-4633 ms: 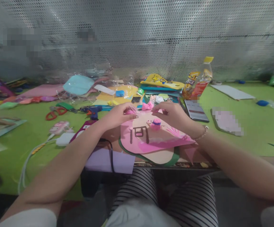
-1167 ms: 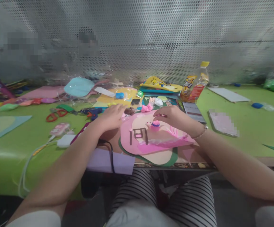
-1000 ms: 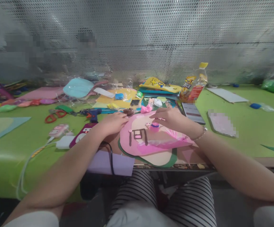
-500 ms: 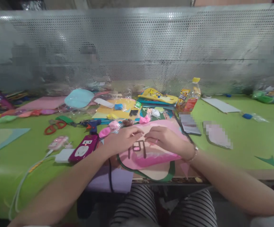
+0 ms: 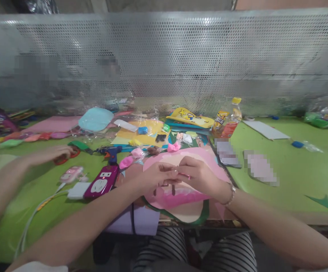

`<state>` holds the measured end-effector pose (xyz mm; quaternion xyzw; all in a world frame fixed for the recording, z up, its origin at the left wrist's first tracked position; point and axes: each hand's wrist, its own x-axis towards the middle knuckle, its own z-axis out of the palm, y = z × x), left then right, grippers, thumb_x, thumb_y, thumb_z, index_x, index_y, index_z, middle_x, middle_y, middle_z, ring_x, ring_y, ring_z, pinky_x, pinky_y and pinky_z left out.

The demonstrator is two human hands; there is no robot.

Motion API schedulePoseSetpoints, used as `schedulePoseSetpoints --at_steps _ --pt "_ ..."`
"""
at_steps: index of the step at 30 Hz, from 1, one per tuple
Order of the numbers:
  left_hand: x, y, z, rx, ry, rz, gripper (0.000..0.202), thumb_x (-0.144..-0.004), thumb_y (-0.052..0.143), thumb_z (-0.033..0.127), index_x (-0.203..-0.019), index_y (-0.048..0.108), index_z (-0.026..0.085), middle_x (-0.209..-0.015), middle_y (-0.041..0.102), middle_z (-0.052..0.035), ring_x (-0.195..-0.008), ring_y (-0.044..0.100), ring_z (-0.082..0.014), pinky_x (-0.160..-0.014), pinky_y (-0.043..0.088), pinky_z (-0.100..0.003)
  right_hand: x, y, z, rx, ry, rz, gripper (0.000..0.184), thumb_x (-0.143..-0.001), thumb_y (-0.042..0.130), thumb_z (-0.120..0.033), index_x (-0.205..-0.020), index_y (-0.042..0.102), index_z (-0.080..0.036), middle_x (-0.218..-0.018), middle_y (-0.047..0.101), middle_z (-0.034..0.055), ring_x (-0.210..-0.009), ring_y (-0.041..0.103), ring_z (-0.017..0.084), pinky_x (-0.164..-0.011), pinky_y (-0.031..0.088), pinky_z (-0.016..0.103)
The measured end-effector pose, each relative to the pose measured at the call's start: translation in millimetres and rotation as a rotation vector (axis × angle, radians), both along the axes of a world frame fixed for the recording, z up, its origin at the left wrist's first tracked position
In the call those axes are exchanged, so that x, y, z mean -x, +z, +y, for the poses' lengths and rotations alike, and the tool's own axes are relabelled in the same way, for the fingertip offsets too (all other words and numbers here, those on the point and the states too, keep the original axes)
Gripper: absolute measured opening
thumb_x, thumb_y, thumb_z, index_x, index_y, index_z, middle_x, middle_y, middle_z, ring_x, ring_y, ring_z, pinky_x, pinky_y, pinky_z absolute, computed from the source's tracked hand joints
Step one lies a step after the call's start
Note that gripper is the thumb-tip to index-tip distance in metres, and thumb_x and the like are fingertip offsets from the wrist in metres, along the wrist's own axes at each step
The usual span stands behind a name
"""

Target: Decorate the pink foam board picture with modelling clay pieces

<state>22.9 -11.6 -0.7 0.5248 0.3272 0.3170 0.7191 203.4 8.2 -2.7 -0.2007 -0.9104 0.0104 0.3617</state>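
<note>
Pinches one pink strip (image 5: 185, 176) in right hand (image 5: 200, 176); left hand (image 5: 157, 178) curled against it, grip unclear, over one pink board (image 5: 206, 158). Nearby: one glue gun (image 5: 111, 152), one co-worker's hand (image 5: 53, 153) at red scissors (image 5: 75, 153).

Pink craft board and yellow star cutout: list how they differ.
The pink craft board lies at the near edge of the table under the left hand and right hand; the yellow star cutout lies far back, untouched. The board looks larger than the cutout. Both lie flat.
</note>
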Motion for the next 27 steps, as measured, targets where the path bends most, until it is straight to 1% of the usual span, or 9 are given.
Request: schedulePoseSetpoints --at_steps 4,8,12,15,17,20,23,25,27 --pt "3 0.9 0 -0.057 0.062 0.018 0.033 -0.061 0.078 0.038 -0.075 0.068 0.010 -0.062 0.061 -0.0006 -0.049 0.049 -0.0057 -0.050 0.038 -0.021 -2 -2.9 -3 -0.073 -0.064 -0.021 0.020 -0.089 0.052 -0.026 -0.094 0.070 -0.021 -0.079 0.054 0.0050 -0.064 0.048 0.012 -0.054 0.044 0.025" --pt "7 2.1 -1 -0.142 0.116 0.131 0.032 -0.063 0.076 0.041 -0.075 0.068 0.012 -0.060 0.061 0.0007 -0.054 0.053 -0.0084 -0.052 0.040 -0.021 -1 1.3 -6 -0.040 -0.035 -0.065 0.034 -0.089 0.052 -0.032 -0.120 0.060 -0.023 -0.078 0.051 0.0039 -0.067 0.048 0.014 -0.057 0.046 0.026" --pt "15 3.2 3 -0.312 0.211 0.300 0.029 -0.070 0.070 0.041 -0.080 0.068 0.014 -0.067 0.064 -0.0003 -0.060 0.056 -0.0101 -0.056 0.043 -0.022 -4 6.3 -2 -0.014 -0.033 -0.039 0.030 -0.088 0.052 -0.036 -0.110 0.065 -0.018 -0.079 0.055 0.0057 -0.068 0.051 0.015 -0.059 0.048 0.028" --pt "25 8.5 7 -0.460 0.288 0.467 0.025 -0.076 0.064 0.040 -0.073 0.066 0.014 -0.069 0.065 -0.0017 -0.064 0.058 -0.0114 -0.061 0.045 -0.023 -9 9.2 5 0.007 -0.042 -0.005 0.024 -0.090 0.050 -0.029 -0.102 0.066 -0.015 -0.084 0.060 0.0079 -0.075 0.055 0.016 -0.066 0.049 0.031" --pt "31 13.4 8 -0.519 0.304 0.552 0.025 -0.077 0.062 0.039 -0.074 0.067 0.015 -0.071 0.067 -0.0028 -0.066 0.059 -0.0125 -0.062 0.046 -0.024 -13 10.4 11 0.034 -0.044 0.008 0.020 -0.090 0.048 -0.023 -0.092 0.067 -0.015 -0.081 0.061 0.0074 -0.074 0.055 0.015 -0.066 0.047 0.030" --pt "36 19.6 7 -0.593 0.273 0.650 0.020 -0.077 0.061 0.035 -0.081 0.069 0.017 -0.083 0.071 -0.0037 -0.076 0.063 -0.0148 -0.068 0.048 -0.024 -14 11.4 15 0.052 -0.063 -0.027 0.020 -0.090 0.048 -0.019 -0.081 0.065 -0.014 -0.075 0.059 0.0059 -0.071 0.053 0.015 -0.063 0.045 0.029" --pt "32 23.5 2 -0.748 0.190 0.766 0.018 -0.080 0.056 0.026 -0.089 0.071 0.022 -0.094 0.071 -0.0022 -0.084 0.064 -0.0153 -0.074 0.048 -0.026 -13 12.0 15 0.046 -0.078 -0.106 0.021 -0.089 0.047 -0.018 -0.077 0.064 -0.015 -0.072 0.057 0.0052 -0.069 0.051 0.015 -0.060 0.041 0.027" --pt "27 24.6 -1 -0.856 0.089 0.838 0.020 -0.080 0.054 0.021 -0.087 0.072 0.024 -0.091 0.071 -0.0014 -0.082 0.063 -0.0148 -0.072 0.047 -0.026 -12 12.0 13 0.030 -0.075 -0.150 0.023 -0.089 0.046 -0.019 -0.076 0.064 -0.015 -0.071 0.056 0.0051 -0.067 0.050 0.014 -0.058 0.039 0.027" --pt "21 24.2 -3 -0.900 -0.009 0.883 0.016 -0.077 0.055 0.016 -0.078 0.071 0.022 -0.083 0.070 -0.0007 -0.076 0.062 -0.0136 -0.069 0.045 -0.024 -12 11.2 12 0.011 -0.065 -0.179 0.023 -0.089 0.045 -0.019 -0.076 0.064 -0.014 -0.069 0.056 0.0047 -0.065 0.048 0.014 -0.057 0.037 0.027"
